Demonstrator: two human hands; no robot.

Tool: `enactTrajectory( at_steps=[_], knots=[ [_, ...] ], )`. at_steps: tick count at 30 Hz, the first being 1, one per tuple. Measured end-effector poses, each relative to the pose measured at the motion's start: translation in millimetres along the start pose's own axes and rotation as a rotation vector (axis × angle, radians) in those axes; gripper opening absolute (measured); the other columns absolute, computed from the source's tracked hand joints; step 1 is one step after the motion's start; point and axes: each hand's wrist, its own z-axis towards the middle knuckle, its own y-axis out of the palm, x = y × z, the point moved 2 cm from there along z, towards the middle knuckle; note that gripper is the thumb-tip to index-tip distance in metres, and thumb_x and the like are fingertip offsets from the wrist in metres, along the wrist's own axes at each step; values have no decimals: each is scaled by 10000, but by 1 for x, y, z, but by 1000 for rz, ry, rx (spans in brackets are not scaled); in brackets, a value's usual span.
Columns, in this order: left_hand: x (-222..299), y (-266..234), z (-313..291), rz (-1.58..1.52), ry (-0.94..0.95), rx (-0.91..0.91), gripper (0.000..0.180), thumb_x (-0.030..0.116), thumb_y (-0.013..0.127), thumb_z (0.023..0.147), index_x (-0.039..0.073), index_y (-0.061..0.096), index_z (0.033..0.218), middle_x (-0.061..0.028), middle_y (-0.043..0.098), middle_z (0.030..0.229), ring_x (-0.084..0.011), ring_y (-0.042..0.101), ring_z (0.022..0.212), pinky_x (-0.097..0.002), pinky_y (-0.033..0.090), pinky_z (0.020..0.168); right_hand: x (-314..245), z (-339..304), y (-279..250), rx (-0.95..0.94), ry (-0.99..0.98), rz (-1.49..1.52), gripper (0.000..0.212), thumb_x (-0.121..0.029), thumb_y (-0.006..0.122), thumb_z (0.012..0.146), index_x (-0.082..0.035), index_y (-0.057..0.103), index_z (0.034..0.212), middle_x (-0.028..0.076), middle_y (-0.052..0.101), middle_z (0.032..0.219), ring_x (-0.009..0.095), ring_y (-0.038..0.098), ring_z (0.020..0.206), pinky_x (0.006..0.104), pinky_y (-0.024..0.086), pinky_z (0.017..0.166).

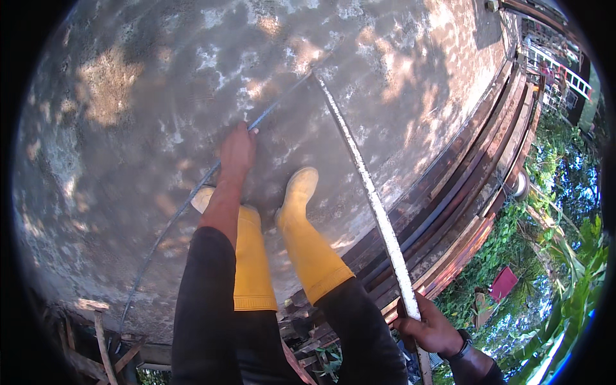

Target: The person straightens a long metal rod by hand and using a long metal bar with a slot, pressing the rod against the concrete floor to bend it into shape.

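Note:
My left hand (237,151) is closed around a thin bluish line, a hose or a rope (277,104); which of the two I cannot tell. From the lower left it runs past my boot, through the hand and up to the far tip of a long pole. That pole (367,181) is slim and spattered white, and it slants from its tip on the concrete back to my right side. Near its lower end my right hand (427,326) grips it, with a dark watch (463,344) on the wrist. Whether line and pole are joined at the tip is unclear.
I stand in yellow rubber boots (254,263) on a rough, mottled concrete surface (160,115). Long wooden boards and rusty bars (459,183) lie stacked along its right edge, with green plants beyond. At lower left are wooden poles (104,346); a white ladder (568,76) shows far right.

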Motion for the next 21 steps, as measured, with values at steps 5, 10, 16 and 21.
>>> enactTrajectory(
  at_steps=[5,10,16,21],
  knots=[
    [-3,-14,5,-21,-9,-2,298,294,453,974,23,535,1066,-259,616,1031,-457,575,985,-538,444,835,-2,-9,-6,31,-38,87,438,-44,618,852,21,436,1245,10,524,672,83,518,542,251,427,480],
    [-9,-46,21,-58,-16,-12,308,305,411,991,38,546,1067,-276,605,1048,-473,556,1009,-538,436,842,-19,-2,-16,57,-154,10,518,-40,610,838,-6,413,1316,2,536,703,73,511,541,240,414,473],
    [-17,-50,29,-97,5,18,332,320,396,998,42,551,1093,-287,603,1056,-474,550,1024,-537,432,829,6,28,6,39,-190,22,528,-66,607,847,-3,407,1331,2,534,700,81,509,512,249,422,463],
    [-14,-48,22,-102,9,-4,352,339,424,985,44,558,1121,-272,612,1050,-464,560,1017,-528,431,831,46,33,10,163,-258,-52,450,-116,678,836,-13,468,1221,19,540,765,76,523,584,242,438,506]
  ],
)
